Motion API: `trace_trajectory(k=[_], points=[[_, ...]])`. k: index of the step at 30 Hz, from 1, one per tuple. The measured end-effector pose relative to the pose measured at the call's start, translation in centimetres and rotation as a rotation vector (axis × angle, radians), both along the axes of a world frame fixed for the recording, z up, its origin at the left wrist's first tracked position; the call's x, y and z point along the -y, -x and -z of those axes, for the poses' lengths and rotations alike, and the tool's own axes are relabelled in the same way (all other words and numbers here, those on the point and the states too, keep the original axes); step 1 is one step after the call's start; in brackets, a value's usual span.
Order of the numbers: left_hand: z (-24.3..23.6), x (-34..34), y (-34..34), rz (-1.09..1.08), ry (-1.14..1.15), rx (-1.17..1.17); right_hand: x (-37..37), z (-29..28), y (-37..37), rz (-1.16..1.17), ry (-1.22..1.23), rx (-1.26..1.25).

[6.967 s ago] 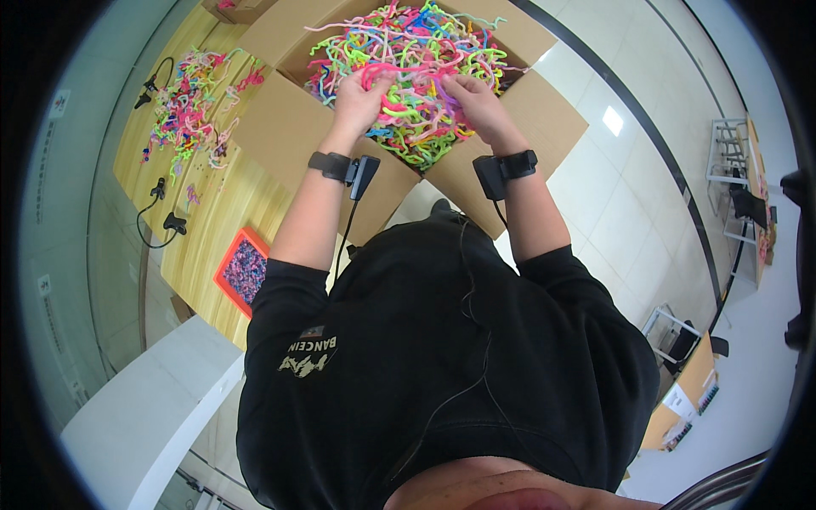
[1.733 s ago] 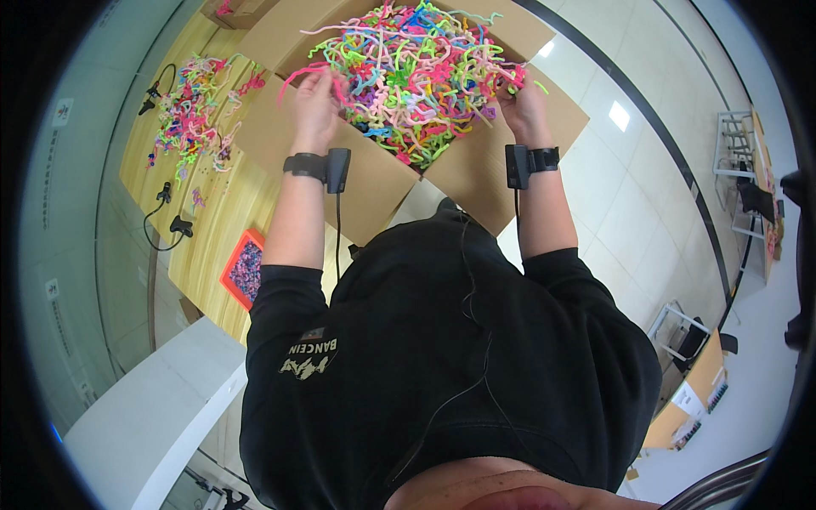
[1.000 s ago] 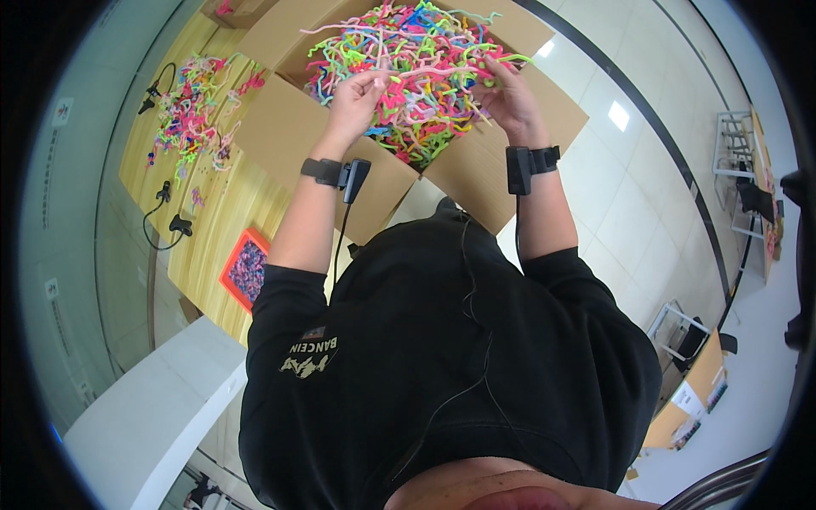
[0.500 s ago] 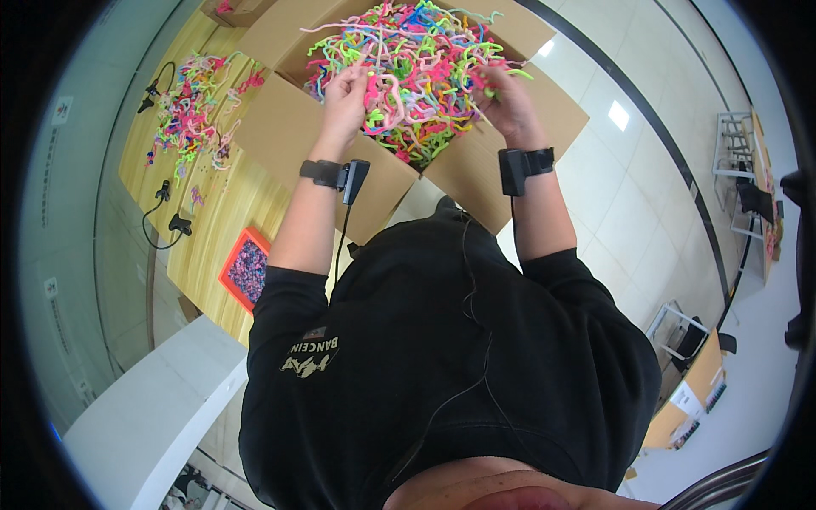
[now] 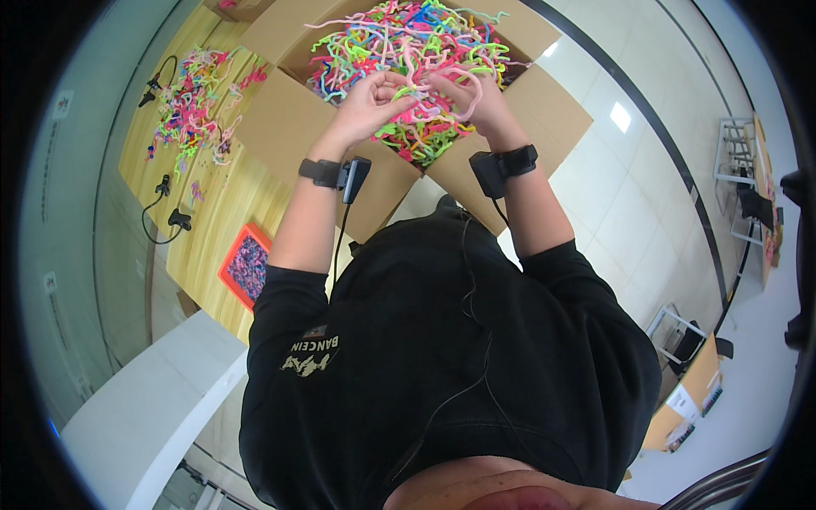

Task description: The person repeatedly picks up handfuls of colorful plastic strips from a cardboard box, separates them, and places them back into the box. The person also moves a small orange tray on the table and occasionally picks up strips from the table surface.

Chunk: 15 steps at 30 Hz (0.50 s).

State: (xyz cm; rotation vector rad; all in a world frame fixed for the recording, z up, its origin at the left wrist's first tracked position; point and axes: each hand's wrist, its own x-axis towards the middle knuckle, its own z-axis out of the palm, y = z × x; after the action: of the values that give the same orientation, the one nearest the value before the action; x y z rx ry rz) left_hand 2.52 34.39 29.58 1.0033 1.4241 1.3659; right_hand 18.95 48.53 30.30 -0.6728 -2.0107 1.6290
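An open cardboard box [image 5: 280,127] in front of me is filled with a tangle of bright pipe cleaners [image 5: 408,47] in pink, green, yellow and blue. Both hands are raised over the pile, close together. My left hand [image 5: 370,102] pinches a pink pipe cleaner [image 5: 416,78], and my right hand [image 5: 472,93] grips the same strand from the other side. Each wrist wears a black band with a small device.
A wooden table [image 5: 204,221] to the left carries a loose heap of pipe cleaners [image 5: 191,93], black cables [image 5: 166,204] and an orange tray [image 5: 246,265] of small pieces. A white surface [image 5: 144,408] lies lower left. Tiled floor and metal racks [image 5: 735,161] are on the right.
My hands, apart at the box's sides earlier, have come together over the middle of the pile and lifted a pink strand between them.
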Motion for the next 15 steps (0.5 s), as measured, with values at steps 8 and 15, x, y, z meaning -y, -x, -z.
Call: trace_trajectory(k=[8,15], points=[[0.6,1.8,2.3,-0.132,0.079,-0.094,-5.5,0.4,3.8,0.101,-0.344,-0.011],[1.7,1.5,3.9,-0.353,-0.039,0.135,-6.2,-1.3,5.9,0.395,-0.814,0.150]])
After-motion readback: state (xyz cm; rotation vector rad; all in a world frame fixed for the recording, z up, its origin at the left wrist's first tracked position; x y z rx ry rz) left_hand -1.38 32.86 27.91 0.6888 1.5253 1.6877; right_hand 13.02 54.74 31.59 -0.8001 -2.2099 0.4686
